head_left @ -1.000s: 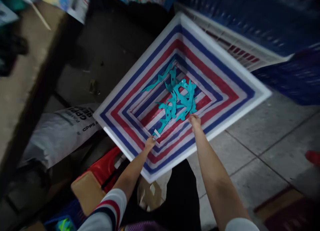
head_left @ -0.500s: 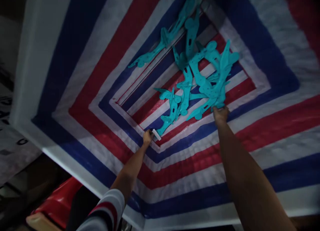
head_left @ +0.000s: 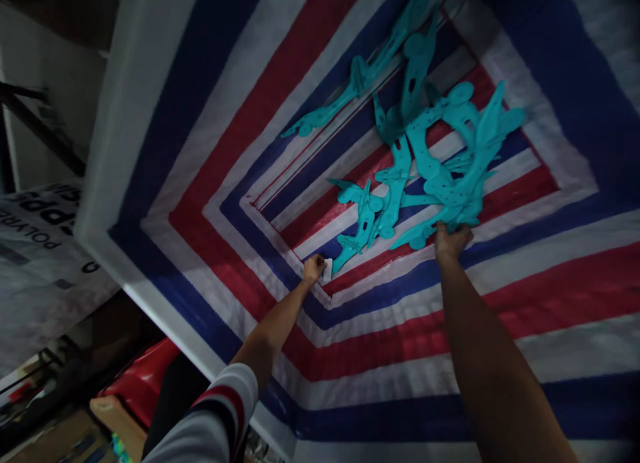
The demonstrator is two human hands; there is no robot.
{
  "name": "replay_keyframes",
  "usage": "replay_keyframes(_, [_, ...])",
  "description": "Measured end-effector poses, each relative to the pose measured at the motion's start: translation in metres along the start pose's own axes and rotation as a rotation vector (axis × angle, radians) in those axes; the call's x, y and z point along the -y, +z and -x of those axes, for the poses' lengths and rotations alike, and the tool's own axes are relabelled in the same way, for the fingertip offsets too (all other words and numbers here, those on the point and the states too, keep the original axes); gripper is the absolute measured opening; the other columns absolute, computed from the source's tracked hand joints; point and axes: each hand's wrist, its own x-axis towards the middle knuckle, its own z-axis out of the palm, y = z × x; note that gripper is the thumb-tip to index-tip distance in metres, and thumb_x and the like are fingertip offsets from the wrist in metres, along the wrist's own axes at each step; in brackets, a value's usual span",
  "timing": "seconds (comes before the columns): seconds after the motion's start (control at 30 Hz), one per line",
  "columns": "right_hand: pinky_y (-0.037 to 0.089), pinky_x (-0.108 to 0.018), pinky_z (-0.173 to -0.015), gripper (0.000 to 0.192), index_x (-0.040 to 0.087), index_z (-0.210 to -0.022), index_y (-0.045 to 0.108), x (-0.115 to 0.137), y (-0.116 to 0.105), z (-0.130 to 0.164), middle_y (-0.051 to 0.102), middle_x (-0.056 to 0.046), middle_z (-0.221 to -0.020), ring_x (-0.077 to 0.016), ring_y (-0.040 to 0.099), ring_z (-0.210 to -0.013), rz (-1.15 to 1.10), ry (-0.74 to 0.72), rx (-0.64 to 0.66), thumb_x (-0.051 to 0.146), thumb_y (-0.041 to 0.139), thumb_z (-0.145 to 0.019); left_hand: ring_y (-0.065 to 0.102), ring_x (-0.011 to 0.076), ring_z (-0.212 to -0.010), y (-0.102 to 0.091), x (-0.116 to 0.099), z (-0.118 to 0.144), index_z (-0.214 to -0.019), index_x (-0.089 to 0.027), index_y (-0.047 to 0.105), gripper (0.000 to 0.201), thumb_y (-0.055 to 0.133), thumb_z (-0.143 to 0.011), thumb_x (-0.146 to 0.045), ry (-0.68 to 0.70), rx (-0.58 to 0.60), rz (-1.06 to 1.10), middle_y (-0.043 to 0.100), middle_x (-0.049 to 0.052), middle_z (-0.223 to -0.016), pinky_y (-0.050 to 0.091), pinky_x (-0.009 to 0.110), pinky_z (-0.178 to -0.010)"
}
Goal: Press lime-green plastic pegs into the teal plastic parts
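Observation:
Both my arms reach down into a deep square bin (head_left: pixel 115 156) lined with red, white and blue striped sheet. Several flat teal plastic parts (head_left: pixel 425 156) lie tangled on its bottom. My right hand (head_left: pixel 451 239) grips the near edge of that teal pile. My left hand (head_left: pixel 313 268) is closed on a small white piece (head_left: pixel 328 269) at the pile's near left end, next to the tip of one teal part.
A white printed sack (head_left: pixel 45 236) lies to the left of the bin. A red object (head_left: pixel 143 383) and a tan block (head_left: pixel 117 419) sit below the bin's near left rim. A dark frame bar (head_left: pixel 40 133) crosses at the far left.
The view has closed in from above the bin to deep inside it. My right hand went from touching the teal pile's edge to gripping it. My left hand still holds the white piece.

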Motion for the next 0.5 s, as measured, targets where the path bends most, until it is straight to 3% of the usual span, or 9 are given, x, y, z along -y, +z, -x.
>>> replay_keyframes(0.13, [0.034,-0.049,-0.114,0.055,0.013,-0.126,0.048,0.013,-0.003,0.0,0.045,-0.019,-0.137,-0.0313,0.045,-0.131,0.021,0.116,-0.098,0.03,0.064,-0.076,0.069,0.0255,-0.09,-0.012,-0.019,0.009,-0.099,-0.013,0.069,0.025,0.072,-0.08,-0.028,0.051,0.023,-0.05,0.072,0.013,-0.098,0.054,0.035,-0.081])
replay_keyframes(0.23, [0.029,-0.051,-0.117,0.066,0.014,-0.137,0.04,0.025,-0.011,-0.01,0.033,-0.021,-0.15,-0.0315,0.035,-0.14,0.037,0.184,-0.13,0.036,0.065,-0.08,0.058,0.0302,-0.122,-0.042,-0.065,0.001,-0.119,-0.012,0.062,0.038,0.067,-0.085,-0.026,0.178,-0.054,-0.086,0.06,0.018,-0.131,0.046,0.041,-0.103])
replay_keyframes(0.27, [0.026,-0.05,-0.118,0.07,0.012,-0.141,0.036,0.028,-0.013,-0.013,0.03,-0.023,-0.153,-0.0313,0.031,-0.143,0.038,0.208,-0.103,0.039,0.064,-0.082,0.047,0.0285,-0.134,-0.059,-0.088,-0.006,-0.127,-0.015,0.058,0.041,0.062,-0.088,-0.024,0.264,-0.104,-0.098,0.052,0.016,-0.141,0.039,0.041,-0.112])
replay_keyframes(0.37, [0.02,-0.048,-0.121,0.079,0.006,-0.148,0.026,0.032,-0.012,-0.017,0.022,-0.026,-0.157,-0.0303,0.02,-0.149,0.041,0.257,-0.028,0.047,0.058,-0.088,0.028,0.0268,-0.148,-0.129,-0.175,-0.044,-0.142,-0.016,0.046,0.048,0.051,-0.095,-0.025,0.713,-0.429,-0.227,0.038,0.014,-0.154,0.027,0.045,-0.121])
replay_keyframes(0.43, [0.018,-0.05,-0.121,0.081,0.006,-0.148,0.027,0.033,-0.006,-0.013,0.021,-0.026,-0.158,-0.0313,0.019,-0.149,0.073,0.235,-0.047,0.053,0.055,-0.089,0.011,0.0301,-0.153,-0.178,-0.23,-0.077,-0.151,-0.008,0.029,0.063,0.052,-0.095,-0.024,0.811,-0.605,-0.36,0.027,0.015,-0.16,0.014,0.053,-0.124])
replay_keyframes(0.5, [0.019,-0.053,-0.119,0.078,0.009,-0.145,0.033,0.036,0.004,-0.002,0.03,-0.025,-0.154,-0.0326,0.026,-0.146,0.092,0.195,-0.066,0.056,0.055,-0.088,0.004,0.033,-0.153,-0.216,-0.266,-0.108,-0.155,-0.005,0.016,0.077,0.058,-0.093,-0.025,0.817,-0.627,-0.496,0.019,0.015,-0.163,0.009,0.059,-0.122])
